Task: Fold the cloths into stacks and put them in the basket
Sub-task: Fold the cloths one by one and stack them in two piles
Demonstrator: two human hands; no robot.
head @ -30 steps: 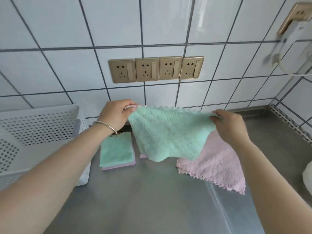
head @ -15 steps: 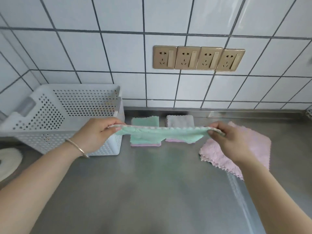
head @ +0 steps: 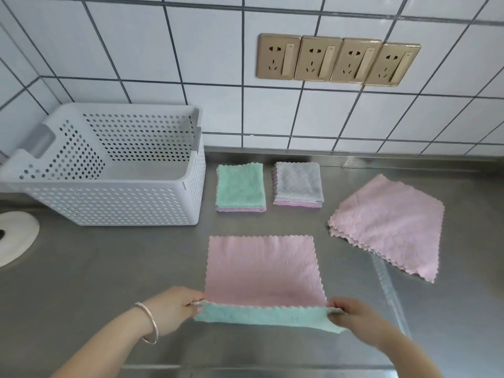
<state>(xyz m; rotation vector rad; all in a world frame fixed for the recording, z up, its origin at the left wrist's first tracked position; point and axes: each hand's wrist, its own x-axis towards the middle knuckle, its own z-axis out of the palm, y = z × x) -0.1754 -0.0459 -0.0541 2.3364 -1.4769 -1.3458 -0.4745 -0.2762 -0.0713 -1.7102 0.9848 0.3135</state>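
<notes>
The two-sided cloth [head: 261,271] lies pink face up near the worktop's [head: 109,282] front edge. The left hand [head: 174,309] and right hand [head: 354,319] each pinch a near corner in a closed grip, the green underside turned up. Judged step: first fold. Carry both corners level to the far edge, match the scalloped borders, then press flat. Two folded stacks [head: 241,188] sit beside the basket [head: 114,203], which appears empty.
</notes>
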